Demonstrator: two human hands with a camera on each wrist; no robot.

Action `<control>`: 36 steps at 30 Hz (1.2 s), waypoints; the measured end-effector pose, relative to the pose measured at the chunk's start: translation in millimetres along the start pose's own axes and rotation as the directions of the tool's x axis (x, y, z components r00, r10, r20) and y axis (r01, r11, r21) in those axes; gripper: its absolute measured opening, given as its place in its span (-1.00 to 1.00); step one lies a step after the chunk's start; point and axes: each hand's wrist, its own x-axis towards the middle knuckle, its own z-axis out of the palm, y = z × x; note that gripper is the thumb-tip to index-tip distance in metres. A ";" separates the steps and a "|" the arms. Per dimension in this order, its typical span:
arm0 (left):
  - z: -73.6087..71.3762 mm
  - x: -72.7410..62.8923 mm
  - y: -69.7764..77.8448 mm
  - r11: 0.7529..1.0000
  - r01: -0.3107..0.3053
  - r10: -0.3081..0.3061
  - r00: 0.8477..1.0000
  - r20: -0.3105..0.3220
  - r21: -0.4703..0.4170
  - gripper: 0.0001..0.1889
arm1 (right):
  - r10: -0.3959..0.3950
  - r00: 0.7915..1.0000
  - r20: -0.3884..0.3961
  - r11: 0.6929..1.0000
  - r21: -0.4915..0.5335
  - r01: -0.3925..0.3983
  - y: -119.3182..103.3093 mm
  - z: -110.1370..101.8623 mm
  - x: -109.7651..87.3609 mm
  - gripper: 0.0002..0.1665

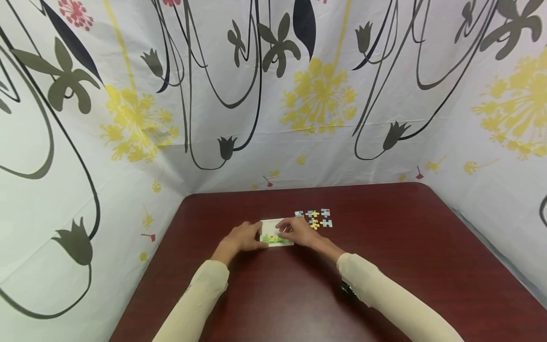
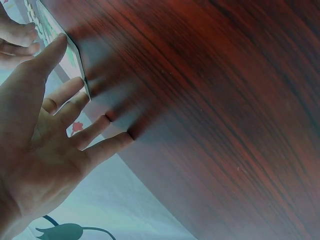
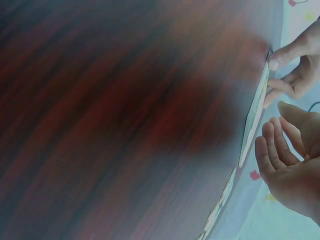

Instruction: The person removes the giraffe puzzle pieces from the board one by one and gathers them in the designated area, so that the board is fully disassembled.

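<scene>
A small white puzzle tray point(image 1: 270, 226) lies on the table, with green and yellow picture pieces point(image 1: 273, 239) along its near side. My left hand point(image 1: 244, 236) holds the tray at its left end, thumb on the near edge and fingers by the left side. In the left wrist view, the ring and little fingers point(image 2: 112, 145) of that hand reach down to the tabletop. My right hand point(image 1: 299, 232) hovers over the tray's right part. Its fingers point(image 3: 267, 150) bend loosely with the thumb apart, and nothing shows between them.
Several loose jigsaw pieces point(image 1: 326, 223) lie to the right of the tray, partly behind the right hand. The dark red wooden table point(image 1: 384, 247) ends at a flower-patterned curtain point(image 1: 273, 142) at the back. A small black object point(image 1: 347, 288) shows under the right sleeve.
</scene>
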 end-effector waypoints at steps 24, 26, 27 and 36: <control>0.5 2.7 -1.3 0.999 -0.032 0.032 0.999 -0.006 0.013 -0.59 | 0.015 0.993 0.115 0.996 -0.084 -0.006 -8.9 26.1 16.8 -0.67; 0.5 3.2 -1.3 0.999 -0.031 0.031 0.999 -0.008 0.012 -0.59 | 0.003 0.991 0.131 0.995 -0.099 0.010 -8.9 25.6 17.6 -0.66; 0.7 3.4 -1.4 0.999 -0.031 0.031 0.999 -0.009 0.012 -0.59 | 0.000 0.991 0.137 0.994 -0.104 0.015 -8.8 25.6 17.9 -0.65; 2.3 2.6 -1.0 1.000 -0.015 0.015 1.000 -0.003 0.013 -0.58 | 0.032 0.995 0.097 0.996 -0.082 -0.024 -8.5 30.2 16.5 -0.63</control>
